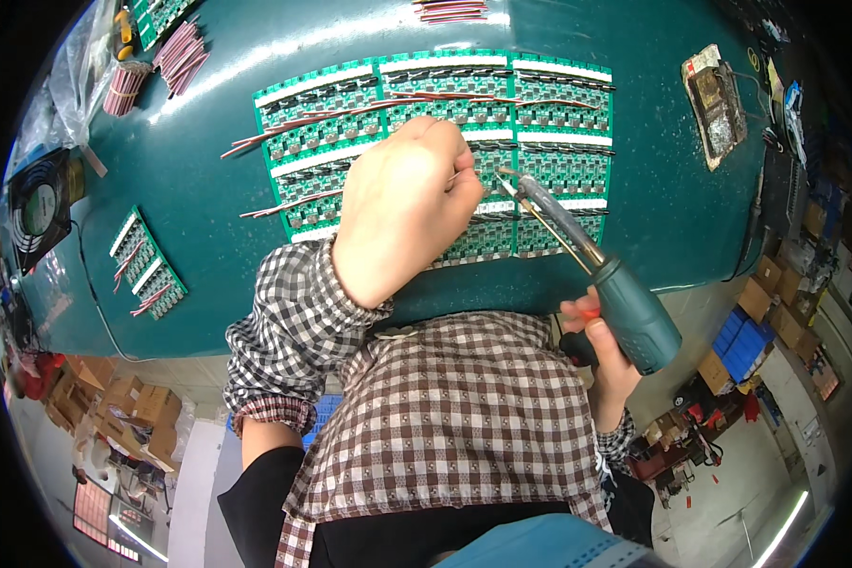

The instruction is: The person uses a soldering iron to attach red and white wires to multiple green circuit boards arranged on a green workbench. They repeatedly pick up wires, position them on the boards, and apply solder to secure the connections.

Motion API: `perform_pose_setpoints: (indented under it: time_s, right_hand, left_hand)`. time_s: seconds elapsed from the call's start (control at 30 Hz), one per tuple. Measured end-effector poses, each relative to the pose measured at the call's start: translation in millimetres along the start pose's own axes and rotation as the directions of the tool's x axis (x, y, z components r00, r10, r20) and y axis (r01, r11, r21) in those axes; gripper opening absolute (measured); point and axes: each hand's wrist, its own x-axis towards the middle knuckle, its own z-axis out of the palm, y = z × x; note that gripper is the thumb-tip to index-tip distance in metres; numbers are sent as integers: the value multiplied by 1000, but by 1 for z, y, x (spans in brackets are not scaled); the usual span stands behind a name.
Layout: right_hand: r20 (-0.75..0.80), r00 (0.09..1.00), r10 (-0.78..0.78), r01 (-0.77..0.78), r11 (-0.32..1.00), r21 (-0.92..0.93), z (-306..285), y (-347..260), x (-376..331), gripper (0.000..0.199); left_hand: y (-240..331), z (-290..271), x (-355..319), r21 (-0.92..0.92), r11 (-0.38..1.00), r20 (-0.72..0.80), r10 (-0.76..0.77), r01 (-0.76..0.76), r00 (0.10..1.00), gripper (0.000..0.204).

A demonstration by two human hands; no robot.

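Note:
Rows of green circuit board panels (563, 175) lie side by side on the bench, with black and red wires along their rows. My left hand (407, 194) is above the middle panel, its thumb and fingers pinched on a thin wire; most of that wire is hidden. In my right hand (613, 364) is a soldering iron (637, 317) with a dark green handle and a thin metal tube along its shaft. Its tip is over the middle panel, just right of my left fingertips. More red wires (303, 121) lie across the boards.
A small separate board panel (149, 265) lies at the left, near a black fan (40, 210) with a cable. Bundles of red-and-white wires (182, 59) are at the far left. At the right sits a worn metal soldering stand or tray (715, 109). The green bench (653, 218) has a curved near edge.

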Motion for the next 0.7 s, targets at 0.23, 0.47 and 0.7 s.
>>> perform_pose_setpoints:
  time_s: [0.23,0.47,0.7]
  right_hand:
    - [28,1000,-10,11,999,-45,-1,3,1,34]
    - [-16,999,-36,33,990,-139,3,3,2,36]
    - [-49,998,-39,31,987,-158,8,0,3,39]
  left_hand:
    - [0,1,-1,17,1000,0,-6,6,1000,9]
    - [1,5,-4,29,999,-30,-13,14,999,11]
    - [2,5,-5,35,999,-32,-9,11,999,12]
